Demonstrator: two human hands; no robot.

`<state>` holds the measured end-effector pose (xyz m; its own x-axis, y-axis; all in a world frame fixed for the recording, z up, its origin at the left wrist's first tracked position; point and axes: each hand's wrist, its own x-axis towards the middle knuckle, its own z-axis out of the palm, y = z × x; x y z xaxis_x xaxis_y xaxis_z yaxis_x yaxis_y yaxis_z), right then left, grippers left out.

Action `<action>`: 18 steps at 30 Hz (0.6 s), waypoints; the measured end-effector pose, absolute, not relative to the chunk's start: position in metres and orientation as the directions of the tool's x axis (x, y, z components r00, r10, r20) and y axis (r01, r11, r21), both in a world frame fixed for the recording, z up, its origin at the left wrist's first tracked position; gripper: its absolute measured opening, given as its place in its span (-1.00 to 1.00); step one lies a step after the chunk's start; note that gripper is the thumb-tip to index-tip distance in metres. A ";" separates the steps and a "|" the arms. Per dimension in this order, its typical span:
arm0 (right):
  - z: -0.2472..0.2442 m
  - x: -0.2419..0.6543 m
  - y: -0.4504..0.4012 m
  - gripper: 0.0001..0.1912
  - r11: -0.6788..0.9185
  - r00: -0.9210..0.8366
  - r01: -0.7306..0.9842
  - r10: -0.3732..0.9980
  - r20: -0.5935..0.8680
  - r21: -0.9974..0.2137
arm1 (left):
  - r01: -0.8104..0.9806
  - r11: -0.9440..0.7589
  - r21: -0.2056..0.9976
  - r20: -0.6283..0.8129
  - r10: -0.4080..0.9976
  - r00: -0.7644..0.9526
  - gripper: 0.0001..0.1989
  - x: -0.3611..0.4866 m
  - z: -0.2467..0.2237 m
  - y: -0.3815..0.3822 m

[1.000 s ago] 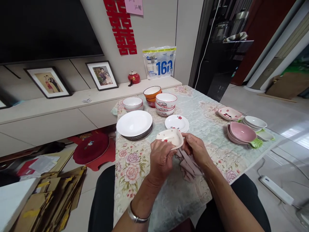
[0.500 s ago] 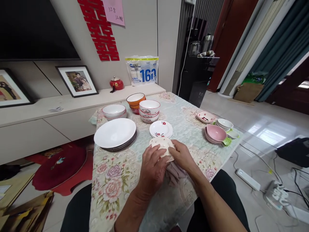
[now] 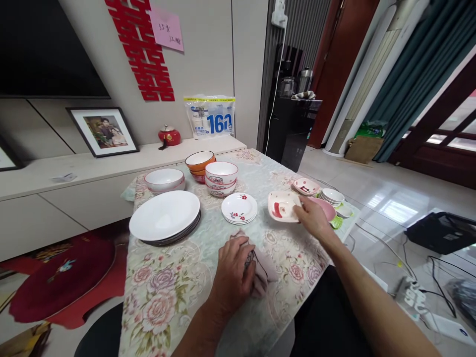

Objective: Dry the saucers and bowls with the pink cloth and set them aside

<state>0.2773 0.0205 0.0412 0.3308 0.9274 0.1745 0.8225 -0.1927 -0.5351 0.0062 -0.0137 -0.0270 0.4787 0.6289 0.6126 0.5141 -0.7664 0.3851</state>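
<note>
My right hand (image 3: 312,217) grips a small cream dish (image 3: 284,209) by its right rim, thumb on the inside. The dish has a red and white cartoon figure inside and is held above the tablecloth, right of the small flowered plates (image 3: 240,208). Just behind my right fingers are a pink bowl (image 3: 326,208) and a pink-rimmed dish (image 3: 306,186). My left hand (image 3: 236,265) rests on a crumpled mauve cloth (image 3: 263,271) near the front of the table, its fingers curled over the fabric.
Large white plates (image 3: 165,214) are stacked at left. Behind them stand pale bowls (image 3: 164,179), orange bowls (image 3: 200,161) and red-rimmed white bowls (image 3: 221,173). Small white dishes (image 3: 332,196) sit near the right edge. A cabinet beyond bears a red jar (image 3: 169,135) and a plastic pack (image 3: 210,118).
The cream dish has left my left hand and moved right in my right hand, turning its inside up. My left hand now lies on the cloth. The view has shifted right.
</note>
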 end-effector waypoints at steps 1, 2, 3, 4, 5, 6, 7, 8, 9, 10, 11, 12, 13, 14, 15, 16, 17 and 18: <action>0.050 0.291 0.027 -0.70 -0.256 0.362 0.857 0.917 0.169 -0.448 | 0.510 -0.758 0.407 0.594 0.644 0.483 -0.73 0.007 -0.028 -0.014; 0.058 0.305 0.035 -0.71 -0.312 0.388 0.886 0.905 0.177 -0.344 | 0.507 -0.749 0.427 0.578 0.657 0.484 -0.73 0.008 -0.029 -0.014; 0.067 0.319 0.043 -0.71 -0.339 0.393 0.903 0.900 0.187 -0.265 | 0.504 -0.741 0.444 0.566 0.668 0.483 -0.73 0.008 -0.029 -0.013; 0.074 0.333 0.051 -0.71 -0.387 0.422 0.899 0.889 0.177 -0.204 | 0.501 -0.734 0.459 0.554 0.677 0.484 -0.73 0.008 -0.029 -0.013; 0.081 0.346 0.060 -0.71 -0.430 0.451 0.891 0.876 0.169 -0.148 | 0.500 -0.727 0.471 0.543 0.686 0.485 -0.72 0.008 -0.030 -0.013; 0.086 0.358 0.067 -0.70 -0.453 0.469 0.882 0.866 0.172 -0.128 | 0.498 -0.720 0.483 0.531 0.693 0.488 -0.72 0.007 -0.030 -0.013; 0.090 0.369 0.075 -0.69 -0.464 0.478 0.878 0.861 0.173 -0.118 | 0.496 -0.716 0.492 0.519 0.698 0.493 -0.71 0.007 -0.030 -0.013; 0.093 0.379 0.082 -0.68 -0.475 0.487 0.873 0.856 0.173 -0.108 | 0.494 -0.713 0.499 0.511 0.702 0.497 -0.70 0.007 -0.031 -0.013; 0.094 0.387 0.088 -0.68 -0.485 0.495 0.869 0.852 0.169 -0.101 | 0.492 -0.708 0.507 0.498 0.706 0.503 -0.69 0.007 -0.031 -0.012; 0.094 0.394 0.094 -0.68 -0.494 0.503 0.865 0.849 0.163 -0.094 | 0.489 -0.706 0.513 0.491 0.708 0.507 -0.69 0.006 -0.032 -0.012; 0.093 0.401 0.099 -0.68 -0.503 0.511 0.860 0.846 0.155 -0.086 | 0.491 -0.701 0.518 0.483 0.713 0.508 -0.68 0.006 -0.033 -0.011; 0.091 0.407 0.104 -0.68 -0.514 0.519 0.854 0.842 0.145 -0.079 | 0.494 -0.696 0.522 0.474 0.718 0.510 -0.67 0.006 -0.033 -0.011; 0.088 0.412 0.109 -0.68 -0.524 0.529 0.849 0.838 0.135 -0.071 | 0.495 -0.695 0.521 0.476 0.718 0.508 -0.67 0.006 -0.034 -0.011; 0.085 0.417 0.114 -0.67 -0.535 0.538 0.843 0.834 0.124 -0.063 | 0.496 -0.695 0.521 0.473 0.719 0.510 -0.67 0.006 -0.034 -0.010; 0.082 0.421 0.118 -0.67 -0.545 0.548 0.837 0.829 0.114 -0.056 | 0.496 -0.695 0.521 0.471 0.719 0.512 -0.66 0.006 -0.034 -0.010; 0.078 0.426 0.123 -0.66 -0.553 0.555 0.832 0.825 0.104 -0.048 | 0.498 -0.694 0.520 0.468 0.719 0.514 -0.65 0.006 -0.035 -0.009; 0.075 0.430 0.128 -0.66 -0.559 0.560 0.829 0.823 0.096 -0.040 | 0.496 -0.697 0.518 0.469 0.717 0.516 -0.64 0.006 -0.035 -0.009; 0.071 0.434 0.133 -0.66 -0.562 0.562 0.827 0.822 0.089 -0.031 | 0.497 -0.699 0.514 0.471 0.714 0.518 -0.64 0.006 -0.035 -0.008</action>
